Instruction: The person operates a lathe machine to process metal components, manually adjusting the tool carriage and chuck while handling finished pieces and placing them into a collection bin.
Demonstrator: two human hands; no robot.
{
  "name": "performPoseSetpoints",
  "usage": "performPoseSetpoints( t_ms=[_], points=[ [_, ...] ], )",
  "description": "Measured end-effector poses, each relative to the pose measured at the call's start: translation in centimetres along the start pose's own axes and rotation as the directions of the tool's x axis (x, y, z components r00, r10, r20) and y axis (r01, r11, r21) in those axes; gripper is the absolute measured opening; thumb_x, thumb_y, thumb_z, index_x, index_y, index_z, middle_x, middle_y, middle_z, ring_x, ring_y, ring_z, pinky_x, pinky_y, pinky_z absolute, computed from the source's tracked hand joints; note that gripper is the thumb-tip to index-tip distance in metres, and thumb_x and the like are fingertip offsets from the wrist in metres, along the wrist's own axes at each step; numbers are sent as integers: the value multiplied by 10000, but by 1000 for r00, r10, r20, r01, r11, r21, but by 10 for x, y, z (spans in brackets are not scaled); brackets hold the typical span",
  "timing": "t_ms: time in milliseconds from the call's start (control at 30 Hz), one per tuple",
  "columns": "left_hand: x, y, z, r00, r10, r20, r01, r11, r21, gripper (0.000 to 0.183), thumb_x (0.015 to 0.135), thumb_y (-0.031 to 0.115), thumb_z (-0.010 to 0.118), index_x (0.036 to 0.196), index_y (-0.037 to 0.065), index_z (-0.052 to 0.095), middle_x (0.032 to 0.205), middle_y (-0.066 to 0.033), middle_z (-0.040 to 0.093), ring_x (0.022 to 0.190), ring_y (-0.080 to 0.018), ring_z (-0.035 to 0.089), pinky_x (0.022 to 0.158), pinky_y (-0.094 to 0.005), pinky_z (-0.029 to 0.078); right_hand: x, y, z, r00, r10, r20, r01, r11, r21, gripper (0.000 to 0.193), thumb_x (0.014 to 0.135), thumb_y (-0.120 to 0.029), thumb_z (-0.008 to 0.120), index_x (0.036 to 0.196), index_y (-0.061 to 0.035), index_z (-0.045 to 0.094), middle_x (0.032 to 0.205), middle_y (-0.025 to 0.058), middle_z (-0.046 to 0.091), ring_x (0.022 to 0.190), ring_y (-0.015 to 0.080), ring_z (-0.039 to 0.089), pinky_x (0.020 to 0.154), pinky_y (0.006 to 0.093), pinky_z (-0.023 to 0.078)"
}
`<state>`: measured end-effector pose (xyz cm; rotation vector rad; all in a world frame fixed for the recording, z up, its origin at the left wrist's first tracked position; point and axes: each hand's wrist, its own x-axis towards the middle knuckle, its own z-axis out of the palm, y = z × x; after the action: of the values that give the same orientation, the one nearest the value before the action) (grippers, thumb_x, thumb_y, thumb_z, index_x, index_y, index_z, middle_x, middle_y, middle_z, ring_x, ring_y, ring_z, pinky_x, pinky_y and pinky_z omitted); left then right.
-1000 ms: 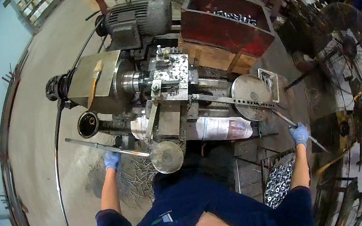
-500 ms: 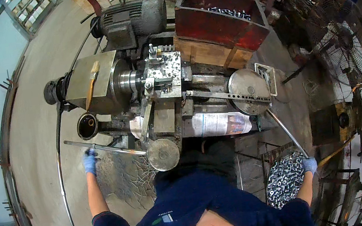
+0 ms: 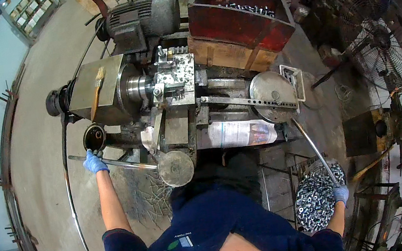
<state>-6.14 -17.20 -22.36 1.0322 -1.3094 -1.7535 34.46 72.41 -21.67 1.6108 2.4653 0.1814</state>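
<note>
I stand at a metal-working lathe (image 3: 165, 87). My left hand (image 3: 94, 162), in a blue glove, grips the outer end of a long steel lever bar (image 3: 124, 163) that runs to a round metal disc (image 3: 176, 168) at the machine's front. My right hand (image 3: 340, 193), also blue-gloved, grips the lower end of a second long bar (image 3: 312, 148) that reaches up to a larger round plate (image 3: 270, 91) on the machine's right side. This hand sits just over a bin of small shiny metal parts (image 3: 314, 199).
A red metal crate (image 3: 237, 15) with parts stands behind the lathe on a wooden block. An electric motor (image 3: 142, 18) sits at the back left. A paintbrush (image 3: 96, 91) lies on the headstock. Metal shavings (image 3: 144, 197) litter the floor. A cage fan (image 3: 379, 44) stands at right.
My right hand has pulled its bar down and toward me, ending over the parts bin. My left hand has slid outward to the left along its lever bar.
</note>
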Motion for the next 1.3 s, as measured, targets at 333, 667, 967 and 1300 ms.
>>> performPoseSetpoints(
  t_ms=[333,667,967,1300],
  points=[
    [9,-3,-4,998,-1,-65,1,1000,3,178,813,85,581,814,-90,545,658,-157,593,442,-200,555,398,-310,514,-23,-15,-18,999,38,1,-38,999,39,439,668,-385,660,828,22,623,863,254,613,857,389,593,749,432,478],
    [13,-5,-2,997,-30,-65,30,1000,-6,181,813,90,583,800,-87,546,683,-161,590,450,-198,553,397,-309,514,-10,4,7,997,72,30,-71,997,-22,483,713,-428,618,897,19,604,922,261,603,899,391,581,779,439,469],
    [1,2,3,996,-22,-89,24,1000,14,176,816,98,576,782,-74,556,670,-137,583,454,-191,545,418,-299,517,-33,-19,-25,982,99,160,-94,995,-35,529,693,-438,629,945,26,603,976,255,600,946,383,574,809,428,465],
    [1,3,3,996,-59,-73,58,998,-14,160,815,84,561,825,-76,559,672,-122,581,485,-190,548,438,-300,517,-55,-32,-47,985,104,136,-111,993,40,499,659,-344,671,968,40,598,993,272,587,956,384,569,818,420,461]
  ],
)
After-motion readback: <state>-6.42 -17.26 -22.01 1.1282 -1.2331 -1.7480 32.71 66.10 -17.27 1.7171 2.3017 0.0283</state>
